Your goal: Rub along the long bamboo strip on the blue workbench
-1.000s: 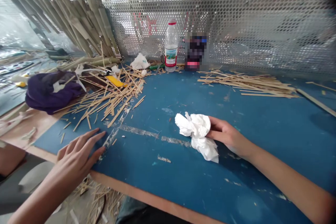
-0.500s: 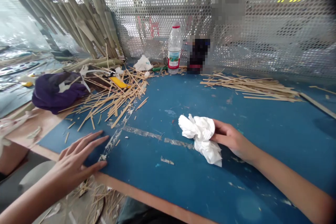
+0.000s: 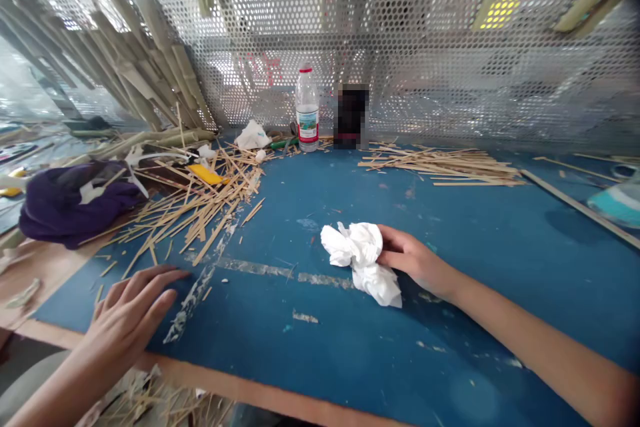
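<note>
A crumpled white tissue (image 3: 357,250) is gripped in my right hand (image 3: 413,260), low over the blue tabletop (image 3: 350,340); whether it touches the surface I cannot tell. Its fingers are closed on the tissue's right side, and their tips are partly hidden. On the left, my left hand (image 3: 133,313) rests near the table's front edge with its fingers stretched out and nothing in it. Just right of its fingertips runs a strip of worn clear tape (image 3: 193,300). Beyond that hand lies a loose pile of thin bamboo strips (image 3: 215,203).
A water bottle (image 3: 307,113) stands at the back by a perforated metal screen (image 3: 425,80). Another bundle of bamboo strips (image 3: 450,165) lies back right. A purple cloth (image 3: 75,207) sits at left, near a yellow-handled item (image 3: 206,174). A long stick (image 3: 580,207) lies at right.
The view has turned a little to the right, so the table things appear further left. My left hand has drawn slightly back from the tape. My right hand keeps the tissue in its grip.
</note>
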`<state>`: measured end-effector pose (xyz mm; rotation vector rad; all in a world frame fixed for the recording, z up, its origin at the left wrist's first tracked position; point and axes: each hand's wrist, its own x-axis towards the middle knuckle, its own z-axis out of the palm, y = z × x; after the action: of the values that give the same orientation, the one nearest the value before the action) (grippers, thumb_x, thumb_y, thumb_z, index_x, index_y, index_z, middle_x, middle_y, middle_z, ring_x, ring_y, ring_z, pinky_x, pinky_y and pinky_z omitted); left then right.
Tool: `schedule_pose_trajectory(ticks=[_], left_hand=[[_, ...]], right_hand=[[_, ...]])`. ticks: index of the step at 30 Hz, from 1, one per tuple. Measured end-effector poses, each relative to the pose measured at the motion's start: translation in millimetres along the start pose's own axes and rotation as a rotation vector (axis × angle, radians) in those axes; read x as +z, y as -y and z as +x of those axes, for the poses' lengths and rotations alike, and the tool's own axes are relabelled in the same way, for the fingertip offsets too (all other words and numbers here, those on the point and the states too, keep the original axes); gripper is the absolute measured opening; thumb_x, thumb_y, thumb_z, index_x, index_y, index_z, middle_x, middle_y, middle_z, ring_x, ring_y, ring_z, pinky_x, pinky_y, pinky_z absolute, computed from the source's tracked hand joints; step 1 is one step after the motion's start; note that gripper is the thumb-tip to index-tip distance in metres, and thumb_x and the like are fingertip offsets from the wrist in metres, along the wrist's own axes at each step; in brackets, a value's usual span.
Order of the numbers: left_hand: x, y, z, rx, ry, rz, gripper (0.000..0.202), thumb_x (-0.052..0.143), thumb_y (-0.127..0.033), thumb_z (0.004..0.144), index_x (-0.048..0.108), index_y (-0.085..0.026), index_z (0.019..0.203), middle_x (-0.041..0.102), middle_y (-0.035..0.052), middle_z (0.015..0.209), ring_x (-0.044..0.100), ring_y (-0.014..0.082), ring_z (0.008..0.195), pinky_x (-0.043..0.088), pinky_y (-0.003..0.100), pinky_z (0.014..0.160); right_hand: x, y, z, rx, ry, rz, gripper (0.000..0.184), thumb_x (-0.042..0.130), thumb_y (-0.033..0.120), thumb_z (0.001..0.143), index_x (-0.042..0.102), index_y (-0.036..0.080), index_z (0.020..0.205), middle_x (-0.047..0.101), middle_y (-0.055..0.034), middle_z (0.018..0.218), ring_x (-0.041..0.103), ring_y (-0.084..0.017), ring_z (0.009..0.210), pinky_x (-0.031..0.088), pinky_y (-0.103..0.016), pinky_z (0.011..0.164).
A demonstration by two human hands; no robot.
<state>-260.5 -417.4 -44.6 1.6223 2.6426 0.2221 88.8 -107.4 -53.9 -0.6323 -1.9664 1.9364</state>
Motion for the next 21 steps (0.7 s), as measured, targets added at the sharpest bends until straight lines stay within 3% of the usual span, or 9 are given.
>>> schedule_pose_trajectory(ticks=[3, 5, 7, 9, 12, 16, 21], left_hand=[[0.8, 3.1, -8.0, 0.021, 0.008, -0.014, 0.052, 0.031, -0.061, 0.092, 0.050, -0.041, 0.136, 0.045, 0.0017, 0.148, 0.039, 0.0342, 0.134, 0.030, 0.057, 0.108], [3.1, 0.6, -10.1, 0.000, -0.038, 0.023, 0.052, 0.038, -0.062, 0.089, 0.051, -0.042, 0.135, 0.046, 0.0010, 0.147, 0.038, 0.0369, 0.134, 0.031, 0.059, 0.107], [5.9, -4.1, -9.4, -0.007, -0.080, 0.028, 0.046, 0.038, -0.059, 0.090, 0.055, -0.042, 0.129, 0.050, 0.0012, 0.142, 0.043, 0.0353, 0.130, 0.033, 0.056, 0.107], [8.5, -8.5, -7.6, 0.002, -0.114, 0.015, 0.041, 0.037, -0.056, 0.091, 0.058, -0.042, 0.124, 0.052, 0.0019, 0.138, 0.048, 0.0332, 0.124, 0.034, 0.054, 0.107], [11.3, -11.5, -3.6, 0.029, -0.146, 0.028, 0.040, 0.037, -0.051, 0.091, 0.060, -0.041, 0.122, 0.053, 0.0025, 0.136, 0.051, 0.0314, 0.120, 0.037, 0.049, 0.107], [9.3, -11.7, 9.9, -0.003, -0.149, 0.067, 0.042, 0.031, -0.042, 0.095, 0.062, -0.036, 0.123, 0.058, 0.0060, 0.128, 0.053, 0.0300, 0.117, 0.040, 0.046, 0.100], [6.8, -2.7, 28.5, -0.095, -0.130, 0.024, 0.047, 0.028, -0.052, 0.095, 0.064, -0.033, 0.119, 0.060, 0.0087, 0.119, 0.054, 0.0319, 0.110, 0.042, 0.050, 0.093]], right_hand=[[-10.6, 6.0, 7.1, -0.078, -0.015, -0.092, 0.051, 0.058, 0.025, 0.079, 0.054, 0.024, 0.130, 0.065, -0.0064, 0.118, 0.062, -0.023, 0.102, 0.051, -0.035, 0.082], [-28.5, 14.2, 26.1, -0.122, -0.003, -0.263, 0.050, 0.055, 0.026, 0.080, 0.056, 0.024, 0.130, 0.062, -0.0072, 0.121, 0.061, -0.024, 0.102, 0.050, -0.038, 0.086], [-52.5, 26.3, 59.5, -0.168, -0.048, -0.510, 0.044, 0.054, 0.026, 0.082, 0.063, 0.023, 0.125, 0.060, -0.0084, 0.124, 0.060, -0.024, 0.104, 0.047, -0.041, 0.094], [-76.3, 41.1, 104.0, -0.183, -0.149, -0.744, 0.052, 0.056, 0.019, 0.078, 0.062, 0.018, 0.129, 0.064, -0.0108, 0.117, 0.060, -0.026, 0.105, 0.045, -0.042, 0.098], [-100.2, 63.6, 173.5, -0.030, -0.271, -0.811, 0.070, 0.051, 0.013, 0.082, 0.040, 0.017, 0.151, 0.069, -0.0117, 0.109, 0.065, -0.022, 0.083, 0.052, -0.039, 0.085], [-106.6, 85.9, 231.5, -0.004, -0.471, -0.839, 0.069, 0.046, 0.007, 0.084, 0.039, 0.014, 0.152, 0.062, -0.0171, 0.131, 0.067, -0.023, 0.086, 0.051, -0.038, 0.085], [-104.3, 99.0, 244.6, -0.015, -0.587, -0.816, 0.070, 0.042, 0.005, 0.084, 0.034, 0.009, 0.153, 0.052, -0.0212, 0.142, 0.065, -0.027, 0.097, 0.050, -0.039, 0.088]])
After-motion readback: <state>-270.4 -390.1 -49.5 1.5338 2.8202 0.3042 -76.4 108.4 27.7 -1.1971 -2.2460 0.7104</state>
